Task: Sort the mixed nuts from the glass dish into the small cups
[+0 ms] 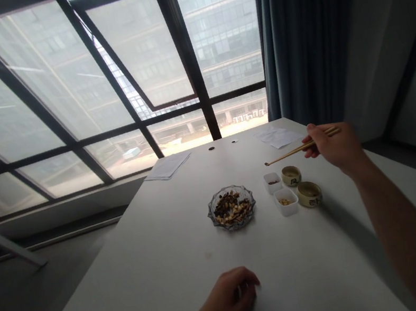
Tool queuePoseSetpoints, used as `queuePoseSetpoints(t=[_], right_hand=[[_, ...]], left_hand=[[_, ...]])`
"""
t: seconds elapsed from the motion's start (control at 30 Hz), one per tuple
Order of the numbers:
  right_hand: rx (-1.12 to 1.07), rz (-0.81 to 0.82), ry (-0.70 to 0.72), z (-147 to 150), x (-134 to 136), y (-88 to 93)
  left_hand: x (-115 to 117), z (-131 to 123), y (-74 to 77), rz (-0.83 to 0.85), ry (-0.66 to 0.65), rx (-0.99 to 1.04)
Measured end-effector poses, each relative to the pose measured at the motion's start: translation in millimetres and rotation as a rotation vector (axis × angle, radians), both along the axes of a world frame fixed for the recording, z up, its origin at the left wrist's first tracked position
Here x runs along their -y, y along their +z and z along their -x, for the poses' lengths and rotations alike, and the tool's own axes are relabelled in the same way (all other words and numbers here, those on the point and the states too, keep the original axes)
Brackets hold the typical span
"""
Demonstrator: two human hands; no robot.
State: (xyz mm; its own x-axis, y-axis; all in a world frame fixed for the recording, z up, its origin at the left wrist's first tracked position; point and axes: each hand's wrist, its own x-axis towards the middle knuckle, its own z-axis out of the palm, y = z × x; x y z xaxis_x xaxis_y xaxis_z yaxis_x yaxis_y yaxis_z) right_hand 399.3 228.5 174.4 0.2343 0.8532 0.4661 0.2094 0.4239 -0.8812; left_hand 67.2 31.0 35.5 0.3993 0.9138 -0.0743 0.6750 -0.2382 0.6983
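Head view. Right hand (335,146) raised over the white rectangular desk (161,255), fingers (311,147) closed on a pair of slim tan wooden chopsticks (291,152). Long axis nearly level, tips aimed left and slightly down, just beside the small square white plastic tub (273,182) holding dark bits, no visible contact. Second small square white plastic tub (286,202) just in front of it, with tan nut pieces. Just right of the tubs, two round cream ceramic cups (291,175) (309,194), each with dark brushed characters, too small to read reliably. Left of the tubs, a round ribbed clear glass dish (252,202) heaped with mixed dark and tan pieces (232,209). Right hand far nearer to all of these than left hand (229,297), which rests low on the desk, fingers (248,279) loosely curled, gripping nothing. Sheets of white paper (167,167) (277,137) toward the far edge, no legible text. Dark teal curtain (301,26) and large gridded window (32,95) beyond.
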Motion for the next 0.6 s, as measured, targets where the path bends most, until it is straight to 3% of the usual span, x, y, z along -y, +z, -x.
queuePoseSetpoints(t=[0.27, 0.6], right_hand=[[0.192, 0.064, 0.033, 9, -10, -12.6], [0.146, 0.048, -0.004, -3, -8, -7.2]], left_hand=[[2, 0, -2.7, 0.018, -0.006, 0.026], [4, -2, 3.7, 0.047, -0.004, 0.041]])
